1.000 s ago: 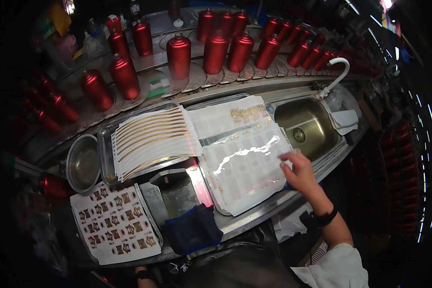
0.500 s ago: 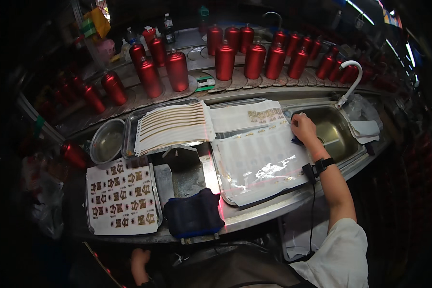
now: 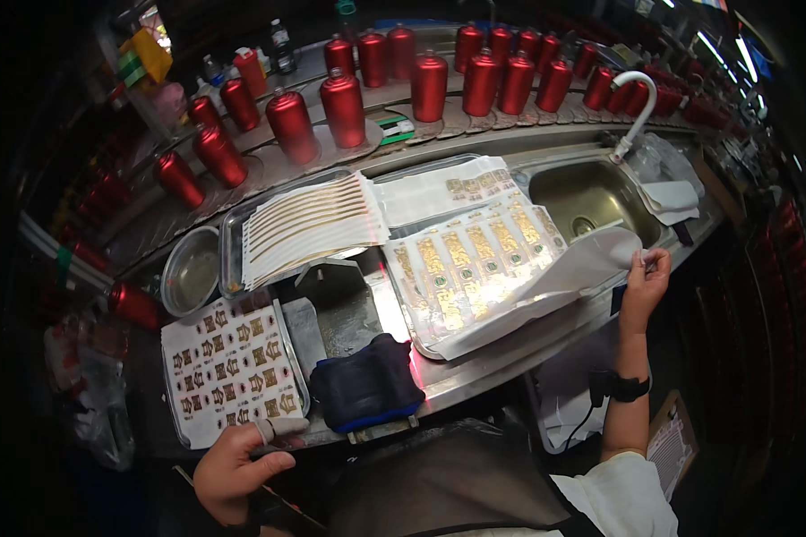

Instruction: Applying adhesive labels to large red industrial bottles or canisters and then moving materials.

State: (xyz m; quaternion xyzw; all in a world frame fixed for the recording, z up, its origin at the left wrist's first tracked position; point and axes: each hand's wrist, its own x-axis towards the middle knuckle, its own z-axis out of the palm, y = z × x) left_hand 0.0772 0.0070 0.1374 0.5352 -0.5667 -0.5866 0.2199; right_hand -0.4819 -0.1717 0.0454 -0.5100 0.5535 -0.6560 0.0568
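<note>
My right hand (image 3: 647, 288) pinches the corner of a white cover sheet (image 3: 591, 259). That sheet is folded back off a sheet of gold decals (image 3: 479, 255) lying in a shallow tray, and its near left part still lies over the front of the tray. At the front left, my left hand (image 3: 240, 470) is open, thumb apart from the fingers, with a pale covering on one finger. Its fingertips are at the near edge of a decal sheet (image 3: 233, 367) with brown-gold lettering; whether they touch it I cannot tell.
Red bottles (image 3: 343, 109) stand in rows on a plated conveyor (image 3: 394, 161) behind the counter. Strips with gold lines (image 3: 309, 224) fill another tray. A round bowl (image 3: 191, 268), a dark blue padded block (image 3: 367, 383) and a sink (image 3: 591, 201) with a white faucet (image 3: 636, 112) stand around.
My right hand has come down toward me, lifting the cover sheet and baring the gold decals. My left hand has risen from below the counter to its front edge. The red bottles have shifted.
</note>
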